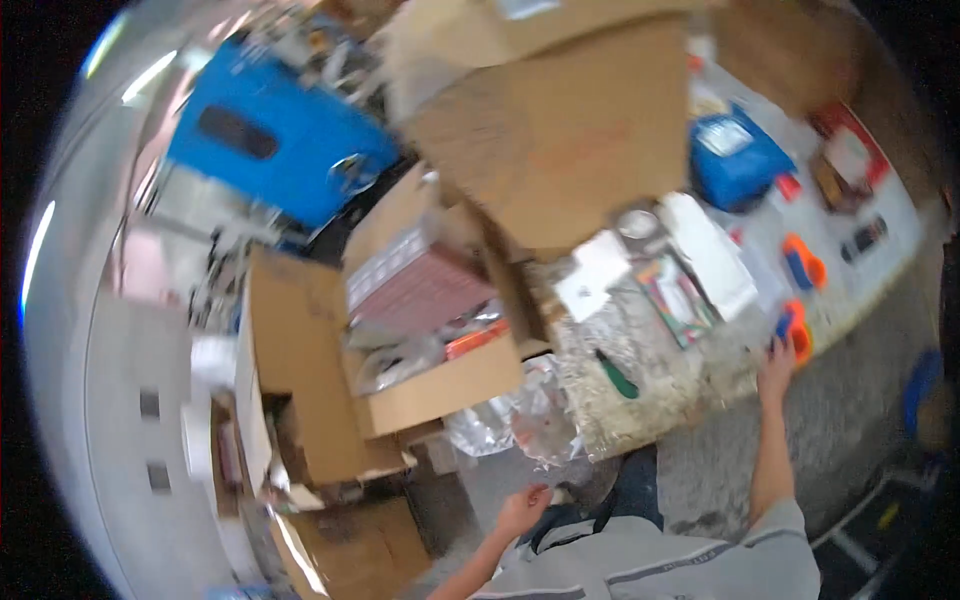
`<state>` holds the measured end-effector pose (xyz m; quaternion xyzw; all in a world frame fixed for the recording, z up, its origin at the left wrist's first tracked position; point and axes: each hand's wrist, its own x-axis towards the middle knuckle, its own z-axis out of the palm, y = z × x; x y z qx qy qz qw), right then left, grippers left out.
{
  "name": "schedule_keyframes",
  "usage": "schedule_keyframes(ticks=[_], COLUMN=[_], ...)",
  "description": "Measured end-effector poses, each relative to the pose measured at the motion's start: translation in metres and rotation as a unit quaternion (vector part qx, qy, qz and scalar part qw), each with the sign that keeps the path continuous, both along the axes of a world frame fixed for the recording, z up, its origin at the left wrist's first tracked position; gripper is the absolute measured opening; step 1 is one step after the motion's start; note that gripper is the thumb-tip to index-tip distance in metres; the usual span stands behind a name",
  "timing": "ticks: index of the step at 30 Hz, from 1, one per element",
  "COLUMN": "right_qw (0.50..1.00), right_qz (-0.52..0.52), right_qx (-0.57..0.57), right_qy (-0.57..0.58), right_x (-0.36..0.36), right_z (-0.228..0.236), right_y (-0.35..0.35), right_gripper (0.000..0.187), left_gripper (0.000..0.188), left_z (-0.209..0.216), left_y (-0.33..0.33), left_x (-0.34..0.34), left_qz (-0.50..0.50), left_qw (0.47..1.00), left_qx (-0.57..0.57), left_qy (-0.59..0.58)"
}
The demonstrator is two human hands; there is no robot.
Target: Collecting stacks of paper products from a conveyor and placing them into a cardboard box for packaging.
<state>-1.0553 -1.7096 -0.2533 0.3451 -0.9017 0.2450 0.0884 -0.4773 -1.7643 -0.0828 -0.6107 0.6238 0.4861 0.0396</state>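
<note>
My right hand (776, 362) reaches to the table's front edge. Its fingers are closed on an orange and blue ring-shaped thing (798, 340), whose exact kind the blur hides. A similar orange and blue thing (806, 262) lies just beyond it. In front of my body hangs my left hand (523, 510), off the table, with its fingers curled in and nothing visible in them. Nearest to it on the tabletop is a dark green-handled tool (617, 376), perhaps a knife. A flat colourful packet (676, 302) and white cards (592, 275) lie between the two hands, farther back.
An open cardboard box (440, 392) at the left holds a pinkish carton (420, 282) and plastic-wrapped goods. Clear plastic wrap (545, 420) hangs beside the worn table (640, 425). Farther back are a large carton (560, 140), a blue package (738, 160) and a blue machine panel (275, 130).
</note>
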Motion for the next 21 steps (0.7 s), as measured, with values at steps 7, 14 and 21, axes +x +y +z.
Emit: schedule_keyframes(ticks=[7,14,21], right_qw=[0.921,0.740,0.660], right_qz=[0.313,0.549,0.656], right_qx=[-0.085,0.073,0.175], right_qy=[-0.217,-0.382,-0.322], right_x=[0.242,0.493,0.678], right_z=[0.000,0.073,0.091], right_y=[0.006,-0.003,0.048], right_gripper=[0.014,0.019,0.023], left_gripper=[0.042,0.043,0.041], left_z=[-0.004,-0.005,0.010], left_y=[0.087,0.220,0.337], left_x=[0.067,0.207,0.355], left_qz=[0.152,0.312,0.459], left_qw=[0.985,0.930,0.863], left_qx=[-0.055,-0.136,-0.183], left_qy=[0.061,0.137,0.102])
